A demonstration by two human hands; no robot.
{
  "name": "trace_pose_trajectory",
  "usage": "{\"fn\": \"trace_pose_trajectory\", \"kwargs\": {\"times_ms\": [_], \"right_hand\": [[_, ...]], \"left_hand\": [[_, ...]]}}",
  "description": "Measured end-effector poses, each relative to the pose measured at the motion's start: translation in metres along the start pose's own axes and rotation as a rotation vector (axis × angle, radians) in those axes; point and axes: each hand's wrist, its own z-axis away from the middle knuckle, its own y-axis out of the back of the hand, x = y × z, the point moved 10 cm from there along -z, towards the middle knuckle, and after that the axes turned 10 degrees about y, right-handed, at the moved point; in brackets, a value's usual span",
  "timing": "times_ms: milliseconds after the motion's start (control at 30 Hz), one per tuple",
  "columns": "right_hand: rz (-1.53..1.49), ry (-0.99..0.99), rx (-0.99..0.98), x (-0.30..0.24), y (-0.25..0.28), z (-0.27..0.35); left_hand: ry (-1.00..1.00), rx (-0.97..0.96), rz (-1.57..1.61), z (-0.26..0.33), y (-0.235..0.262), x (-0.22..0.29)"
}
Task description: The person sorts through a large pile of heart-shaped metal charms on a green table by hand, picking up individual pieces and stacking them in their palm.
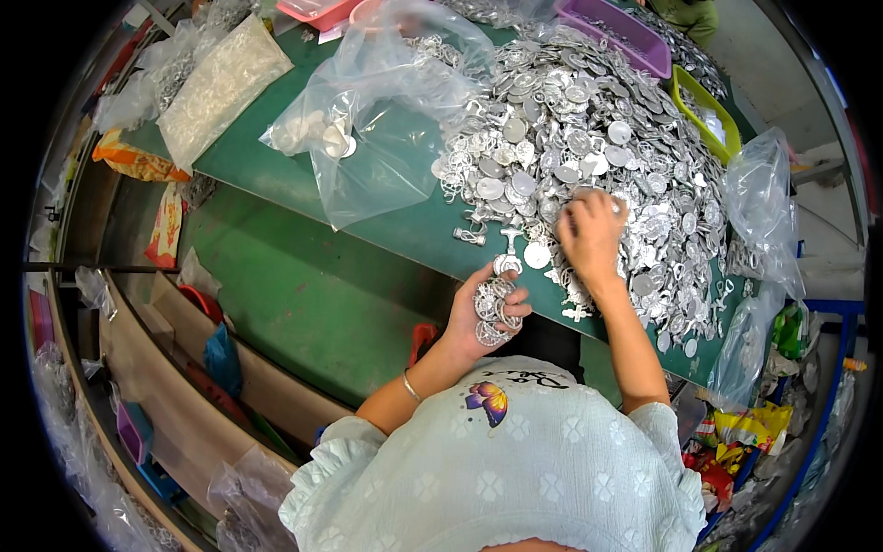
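A large heap of silver metal charms [579,138], many of them round and flat, spreads over the green table [386,235]. My left hand [483,313] is just off the table's near edge, palm up, its fingers curled round several openwork round charms [494,308]. Over the heap's near side, my right hand [591,230] reaches down with bent fingers. Its fingertips are smeared by motion, and whether they hold a charm is hidden. Between the hands, by the table edge, lie a T-shaped silver piece [510,241] and a plain round disc [537,255].
A clear plastic bag [377,175] with pale discs lies left of the heap. Behind stand a purple basket [625,32] and a yellow-green basket [704,115]. A filled bag [225,87] rests at the far left. More clear bags [763,198] hang at the right edge.
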Motion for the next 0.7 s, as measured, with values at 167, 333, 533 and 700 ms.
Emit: {"fn": "trace_pose_trajectory", "kwargs": {"times_ms": [167, 333, 533, 700], "right_hand": [[0.003, -0.128, 0.129, 0.027, 0.025, 0.012], [-0.115, 0.001, -0.035, -0.023, 0.006, -0.001], [-0.004, 0.086, -0.291, -0.044, -0.011, -0.002], [0.06, 0.092, -0.276, -0.045, -0.026, 0.003]], "left_hand": [[-0.016, 0.096, -0.018, 0.001, 0.012, -0.002], [0.04, 0.021, -0.05, -0.005, 0.011, -0.014], [0.003, 0.006, 0.015, -0.002, 0.008, -0.017], [-0.066, 0.032, -0.003, -0.003, 0.001, -0.013]]}}
